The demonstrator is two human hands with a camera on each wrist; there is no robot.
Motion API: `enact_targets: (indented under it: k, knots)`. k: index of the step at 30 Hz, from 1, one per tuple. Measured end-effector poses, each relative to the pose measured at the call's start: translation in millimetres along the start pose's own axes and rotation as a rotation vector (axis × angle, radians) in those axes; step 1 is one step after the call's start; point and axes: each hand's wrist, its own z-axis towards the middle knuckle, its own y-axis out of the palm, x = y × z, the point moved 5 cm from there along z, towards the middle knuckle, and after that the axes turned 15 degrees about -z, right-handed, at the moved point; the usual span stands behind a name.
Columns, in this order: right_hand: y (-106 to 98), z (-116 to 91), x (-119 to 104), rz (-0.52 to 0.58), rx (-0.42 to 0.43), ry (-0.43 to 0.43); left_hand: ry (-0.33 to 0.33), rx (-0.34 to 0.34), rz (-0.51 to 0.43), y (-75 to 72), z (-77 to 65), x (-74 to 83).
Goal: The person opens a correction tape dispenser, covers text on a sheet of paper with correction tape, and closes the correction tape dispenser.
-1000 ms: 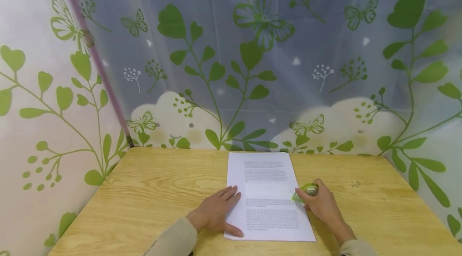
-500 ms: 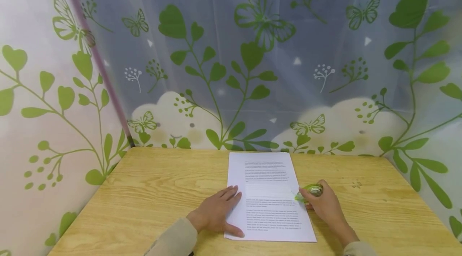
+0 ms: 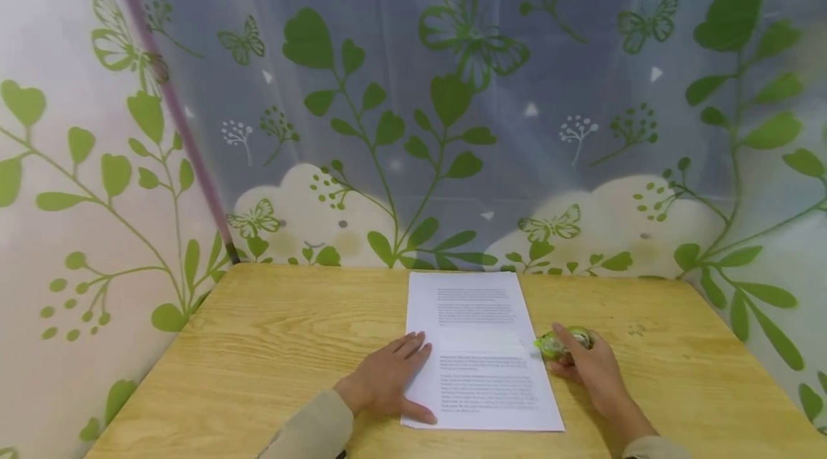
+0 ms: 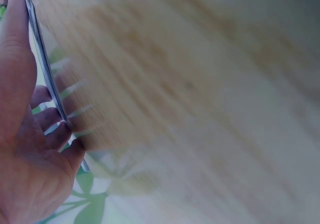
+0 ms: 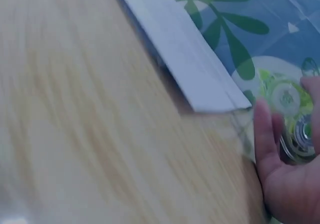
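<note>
A stack of printed paper (image 3: 472, 401) lies on the wooden table, its text broken by a blank white band across the middle. My left hand (image 3: 390, 380) rests flat along the stack's left edge, fingers spread and thumb near the lower corner; the left wrist view shows the same hand (image 4: 35, 149) beside the sheets' edge. Just off the stack's right edge, my right hand (image 3: 594, 365) grips a green see-through correction tape dispenser (image 3: 549, 345), its tip pointing left towards the paper. The dispenser's round reels (image 5: 287, 99) show between the fingers in the right wrist view.
The wooden table (image 3: 278, 330) extends on both sides of the paper. A curtain (image 3: 362, 121) printed with leaves and butterflies hangs behind the table's far edge, and a light patterned one (image 3: 71, 229) stands at the left.
My right hand has drawn the correction tape dispenser rightward, from the paper's right edge to just beside it, and has turned somewhat. My left hand has stayed in place.
</note>
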Motion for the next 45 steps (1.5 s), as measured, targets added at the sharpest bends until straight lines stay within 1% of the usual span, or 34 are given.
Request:
enact_targets:
  k: [3, 7, 9, 12, 17, 21, 25, 30, 34, 39, 45]
  knots:
    - [4.3, -2.7, -4.0, 0.045, 0.053, -0.007, -0.013, 0.000, -0.004, -0.6, -0.4, -0.9]
    - [20.0, -8.7, -11.8, 0.087, 0.088, -0.013, -0.014, -0.005, -0.011, -1.4, -1.1, -0.2]
    - [31.7, -12.2, -17.9, 0.066, 0.088, -0.016, -0.011, -0.008, -0.018, -1.9, -1.2, 0.3]
    - [52.4, -17.2, -28.4, -0.003, 0.074, -0.040, -0.008, -0.011, -0.029, -2.3, -1.1, 1.0]
    - [90.0, -22.3, -44.1, -0.123, 0.039, -0.136, -0.001, -0.002, -0.023, -2.7, 0.1, 0.7]
    - [117.7, -22.0, -50.8, -0.162, 0.031, -0.198, 0.009, 0.015, -0.013, -3.0, 0.8, 0.7]
    - [135.4, -20.6, -52.1, -0.193, 0.053, -0.216, 0.026, 0.025, 0.001, -3.0, -0.3, 1.8]
    - [144.5, -19.2, -52.8, -0.229, 0.080, -0.216, 0.022, 0.030, 0.018, -4.2, -1.9, 0.8]
    - [145.1, -18.6, -54.9, -0.247, 0.082, -0.224, 0.018, 0.036, 0.032, -6.6, -1.0, 0.9]
    - [145.9, -18.8, -53.7, -0.290, 0.079, -0.227, 0.026, 0.031, 0.022, -7.5, -2.0, 2.8]
    - [146.3, -21.5, -54.3, -0.296, 0.073, -0.248, 0.018, 0.022, 0.027, -6.4, -2.5, 4.5]
